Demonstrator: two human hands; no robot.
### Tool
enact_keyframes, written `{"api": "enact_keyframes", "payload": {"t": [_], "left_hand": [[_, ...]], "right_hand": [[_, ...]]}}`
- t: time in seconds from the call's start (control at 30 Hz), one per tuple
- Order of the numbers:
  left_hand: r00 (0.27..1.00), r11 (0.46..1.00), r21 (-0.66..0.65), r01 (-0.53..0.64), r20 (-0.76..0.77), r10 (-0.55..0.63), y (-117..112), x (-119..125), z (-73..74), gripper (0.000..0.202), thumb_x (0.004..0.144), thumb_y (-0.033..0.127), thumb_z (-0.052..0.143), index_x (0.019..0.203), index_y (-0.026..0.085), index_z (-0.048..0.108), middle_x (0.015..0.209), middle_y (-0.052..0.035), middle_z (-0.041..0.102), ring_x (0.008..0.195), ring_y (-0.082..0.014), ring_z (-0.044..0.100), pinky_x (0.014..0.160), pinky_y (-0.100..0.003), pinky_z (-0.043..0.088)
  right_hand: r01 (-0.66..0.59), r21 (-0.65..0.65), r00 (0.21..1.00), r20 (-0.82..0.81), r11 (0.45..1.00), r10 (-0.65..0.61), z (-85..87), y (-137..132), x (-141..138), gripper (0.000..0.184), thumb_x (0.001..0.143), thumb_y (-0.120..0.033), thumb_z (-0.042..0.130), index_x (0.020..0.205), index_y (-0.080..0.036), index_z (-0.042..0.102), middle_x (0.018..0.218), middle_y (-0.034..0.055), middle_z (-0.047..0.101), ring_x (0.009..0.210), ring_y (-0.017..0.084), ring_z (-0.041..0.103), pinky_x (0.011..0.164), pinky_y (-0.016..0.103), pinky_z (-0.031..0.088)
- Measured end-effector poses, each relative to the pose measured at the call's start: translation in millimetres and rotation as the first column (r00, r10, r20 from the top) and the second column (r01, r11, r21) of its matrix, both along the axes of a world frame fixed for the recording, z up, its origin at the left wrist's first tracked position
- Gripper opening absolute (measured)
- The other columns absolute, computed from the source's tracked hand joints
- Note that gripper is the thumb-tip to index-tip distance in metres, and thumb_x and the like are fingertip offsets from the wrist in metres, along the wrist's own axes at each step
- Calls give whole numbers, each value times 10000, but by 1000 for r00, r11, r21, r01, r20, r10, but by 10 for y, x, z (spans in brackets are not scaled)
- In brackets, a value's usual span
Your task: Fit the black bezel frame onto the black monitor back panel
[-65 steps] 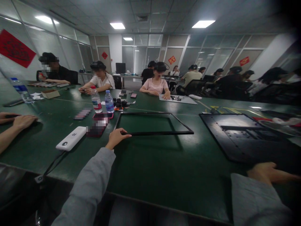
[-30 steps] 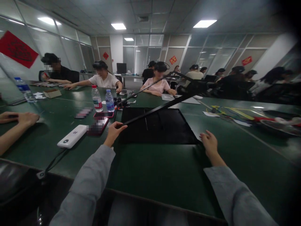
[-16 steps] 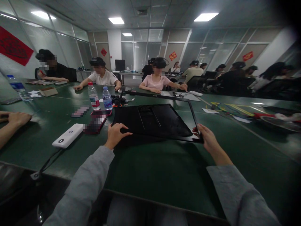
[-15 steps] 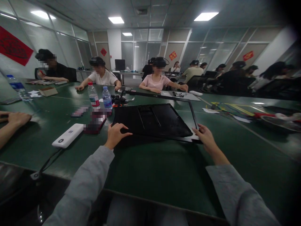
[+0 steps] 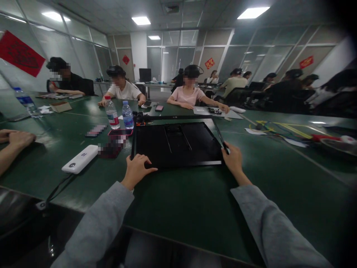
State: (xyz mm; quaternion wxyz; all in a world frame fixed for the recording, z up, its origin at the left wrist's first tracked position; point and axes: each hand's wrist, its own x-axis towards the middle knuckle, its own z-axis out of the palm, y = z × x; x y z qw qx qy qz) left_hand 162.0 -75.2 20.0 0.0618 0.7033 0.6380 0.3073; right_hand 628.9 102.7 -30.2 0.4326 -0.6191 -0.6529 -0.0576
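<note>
A thin black rectangular frame (image 5: 192, 117), like a screen bezel, is held over a flat black panel (image 5: 152, 143) with a recessed track down its middle. My left hand (image 5: 136, 171) grips the near left corner, its thumb along the front edge and its other fingers partly hidden. On the opposite side, my right hand (image 5: 234, 160) pinches the frame's right side close to the near corner. The frame's outline nearly matches the panel's; whether they touch all round I cannot tell.
Left of the panel are a white power bank (image 5: 80, 159) with a cable, two water bottles (image 5: 128, 114) and a red-edged phone (image 5: 120, 132). A co-worker's hands (image 5: 21, 137) rest at far left. Yellow strips and cables (image 5: 284, 128) lie to the right. Several people sit across the table.
The frame has shifted left and levelled over the panel, its far edge now nearly parallel to the panel's. My right hand has moved left and slightly up with it; my left hand stays nearly in place.
</note>
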Motion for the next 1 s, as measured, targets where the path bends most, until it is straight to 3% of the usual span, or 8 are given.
{"api": "enact_keyframes", "payload": {"t": [0.17, 0.27, 0.33, 0.43, 0.57, 0.7, 0.83, 1.0], "left_hand": [[999, 997, 60, -51, -15, 52, 14, 54, 13, 356, 825, 628, 735, 870, 275, 726, 1129, -92, 724, 1237, -346, 567, 1171, -579, 274], [958, 939, 190, -286, 42, 284, 94, 1, -53, 436, 918, 566, 638, 1233, 269, 690, 1439, -154, 595, 1402, -368, 465, 1173, -557, 307], [904, 891, 155, -426, 116, 412, 198, -93, -125, 567, 949, 494, 598, 1422, 183, 568, 1515, -220, 522, 1427, -395, 456, 1141, -568, 358], [901, 926, -36, -377, 217, 375, 405, -276, -228, 621, 945, 421, 600, 1472, 104, 515, 1429, -256, 603, 1332, -391, 574, 1078, -518, 447], [854, 917, -60, -394, 345, 389, 690, -471, -291, 451, 934, 360, 595, 1348, 193, 659, 1291, -168, 723, 1250, -340, 651, 1075, -461, 466], [855, 931, -80, -356, 375, 359, 890, -548, -301, 449, 929, 355, 605, 1344, 202, 679, 1305, -162, 724, 1257, -317, 651, 1071, -449, 468], [867, 940, -53, -337, 371, 332, 931, -544, -306, 456, 925, 374, 616, 1348, 220, 688, 1267, -155, 742, 1217, -324, 669, 1053, -452, 475], [871, 922, -53, -384, 310, 380, 883, -519, -284, 484, 924, 421, 616, 1368, 240, 681, 1155, -161, 772, 1125, -363, 698, 1009, -483, 486]], "right_hand": [[-116, -146, 989, -109, 982, 100, -85, 104, 76, 455, 857, -319, 575, 1254, -138, 703, 1214, 170, 713, 1130, 291, 647, 1056, 486, 472], [-136, -161, 980, -169, 977, 109, -87, 97, 94, 463, 835, -336, 602, 1239, -134, 708, 1199, 172, 722, 1089, 293, 668, 1017, 486, 504], [-137, -149, 975, -195, 979, 107, -72, 52, 91, 478, 829, -354, 602, 1241, -136, 710, 1173, 169, 734, 1045, 292, 683, 986, 486, 522], [-110, -131, 974, -214, 985, 80, -48, -74, 77, 502, 821, -384, 591, 1249, -155, 719, 1083, 141, 759, 971, 289, 689, 928, 475, 541], [-30, -142, 982, -191, 989, 2, -31, -332, 67, 545, 806, -428, 582, 1257, -157, 726, 894, 105, 749, 831, 275, 671, 830, 451, 539], [34, -173, 984, -165, 984, -63, -28, -599, 74, 607, 832, -476, 559, 1324, -148, 693, 795, 78, 699, 741, 246, 639, 736, 394, 513], [65, -198, 984, -149, 978, -96, -35, -679, 89, 626, 845, -501, 553, 1350, -152, 676, 785, 66, 674, 734, 245, 628, 726, 387, 500], [113, -220, 988, -83, 969, -134, -40, -546, 103, 588, 892, -531, 540, 1363, -215, 693, 839, 83, 683, 785, 267, 639, 786, 412, 505]]}}
